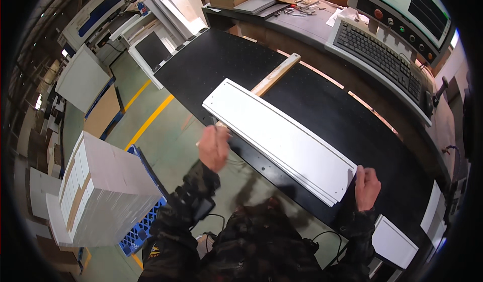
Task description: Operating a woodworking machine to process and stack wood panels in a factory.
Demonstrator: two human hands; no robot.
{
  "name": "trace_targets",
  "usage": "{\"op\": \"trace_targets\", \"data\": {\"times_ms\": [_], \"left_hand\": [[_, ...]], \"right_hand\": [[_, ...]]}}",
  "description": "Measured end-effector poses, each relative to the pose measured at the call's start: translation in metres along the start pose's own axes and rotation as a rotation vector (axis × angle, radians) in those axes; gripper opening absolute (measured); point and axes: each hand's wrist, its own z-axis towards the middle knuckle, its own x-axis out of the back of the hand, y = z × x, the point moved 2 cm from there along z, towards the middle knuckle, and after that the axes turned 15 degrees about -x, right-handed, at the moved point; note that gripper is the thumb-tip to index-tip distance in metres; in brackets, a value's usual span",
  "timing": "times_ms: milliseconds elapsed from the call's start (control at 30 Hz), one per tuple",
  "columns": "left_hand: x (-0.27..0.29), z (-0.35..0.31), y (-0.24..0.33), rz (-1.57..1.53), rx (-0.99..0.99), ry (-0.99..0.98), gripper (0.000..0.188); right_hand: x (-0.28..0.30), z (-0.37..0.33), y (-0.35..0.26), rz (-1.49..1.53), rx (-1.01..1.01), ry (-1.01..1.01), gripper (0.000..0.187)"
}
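Note:
A long white panel (282, 141) with grooved long edges and small holes near its ends lies at a slant on the black table (332, 101). Under it runs a wooden strip (275, 75), sticking out past the far edge. My left hand (215, 149) is closed beside the panel's left near side, close to the strip's near end; whatever it holds is hard to make out. At the right end of the panel my right hand (367, 188) has curled fingers against the corner.
A keyboard (377, 56) and a control screen (407, 10) stand at the back right. A stack of white boards (110, 191) rests on a blue pallet (143, 226) at left. Another white panel (394, 242) is near my right forearm. Tools lie on the far bench (312, 25).

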Motion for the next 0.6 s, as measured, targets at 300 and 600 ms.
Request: {"op": "trace_targets", "data": {"times_ms": [300, 600], "left_hand": [[-0.004, 0.067, 0.068, -1.275, 0.657, 0.18, 0.056], [-0.051, -0.015, -0.061, -1.164, 0.267, 0.013, 0.056]], "right_hand": [[-0.14, -0.134, -0.198, 0.489, 0.8, -0.801, 0.08], [-0.18, -0.186, -0.291, 0.299, 0.473, -0.808, 0.057]]}}
